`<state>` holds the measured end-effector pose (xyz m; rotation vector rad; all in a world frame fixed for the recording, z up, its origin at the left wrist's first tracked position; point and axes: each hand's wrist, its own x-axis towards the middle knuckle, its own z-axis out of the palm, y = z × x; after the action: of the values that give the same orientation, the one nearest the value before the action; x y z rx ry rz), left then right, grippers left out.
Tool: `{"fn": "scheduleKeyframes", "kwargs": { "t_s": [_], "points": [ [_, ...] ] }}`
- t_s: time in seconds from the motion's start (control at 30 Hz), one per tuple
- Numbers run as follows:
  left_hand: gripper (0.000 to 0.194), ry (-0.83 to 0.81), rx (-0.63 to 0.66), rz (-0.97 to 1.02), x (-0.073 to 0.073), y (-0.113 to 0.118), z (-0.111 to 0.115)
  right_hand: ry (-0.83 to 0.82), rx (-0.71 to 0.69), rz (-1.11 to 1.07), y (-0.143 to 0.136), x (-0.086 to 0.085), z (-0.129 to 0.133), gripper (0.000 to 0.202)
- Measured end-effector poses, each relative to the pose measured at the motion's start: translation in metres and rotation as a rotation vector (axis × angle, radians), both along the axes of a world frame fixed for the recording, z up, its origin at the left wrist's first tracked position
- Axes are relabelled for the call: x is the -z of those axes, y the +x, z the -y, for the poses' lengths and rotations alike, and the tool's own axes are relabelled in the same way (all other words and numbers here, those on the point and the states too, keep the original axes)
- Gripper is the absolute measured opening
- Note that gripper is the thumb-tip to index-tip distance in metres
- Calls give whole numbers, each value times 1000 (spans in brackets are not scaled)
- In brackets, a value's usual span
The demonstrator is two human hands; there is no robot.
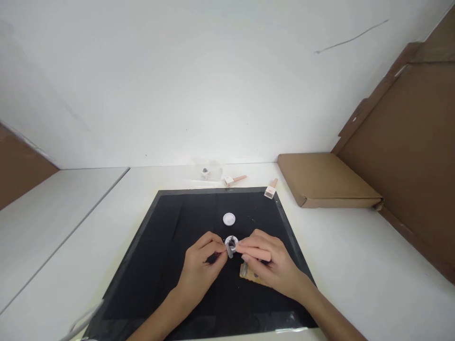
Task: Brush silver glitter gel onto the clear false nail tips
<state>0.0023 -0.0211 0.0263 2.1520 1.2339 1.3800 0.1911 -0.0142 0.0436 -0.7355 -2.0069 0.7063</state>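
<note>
A small open white jar (232,242) with dark stuff inside stands on a black mat (199,227). Just left of it, the fingertips of my left hand (203,258) are pinched together at a small grey strip (230,251) in front of the jar. Between thumb and fingers, my right hand (272,260) grips a pink handle (258,253); its front end is at the jar's right rim, and its tip cannot be made out. Below that hand lies a yellowish scalloped card (250,274), partly covered. A round white lid (229,219) rests behind the jar.
Two white pieces with pink handles, one lying flat (234,180) and one at the mat's corner (271,189), are at the back. Beside them sits a clear tray (206,173). A flat cardboard box (330,182) is on the right, with cardboard walls at both sides.
</note>
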Motion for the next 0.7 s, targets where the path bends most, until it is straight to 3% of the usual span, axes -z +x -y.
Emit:
{"fn": "scheduleKeyframes", "kwargs": {
  "t_s": [0.37, 0.7],
  "points": [
    [18, 5, -14, 9, 0, 0, -1, -60, -88, 96, 0, -5, 0, 15],
    [18, 6, -2, 22, 1, -1, -1, -44, -71, 120, 0, -4, 1, 15]
  ]
}}
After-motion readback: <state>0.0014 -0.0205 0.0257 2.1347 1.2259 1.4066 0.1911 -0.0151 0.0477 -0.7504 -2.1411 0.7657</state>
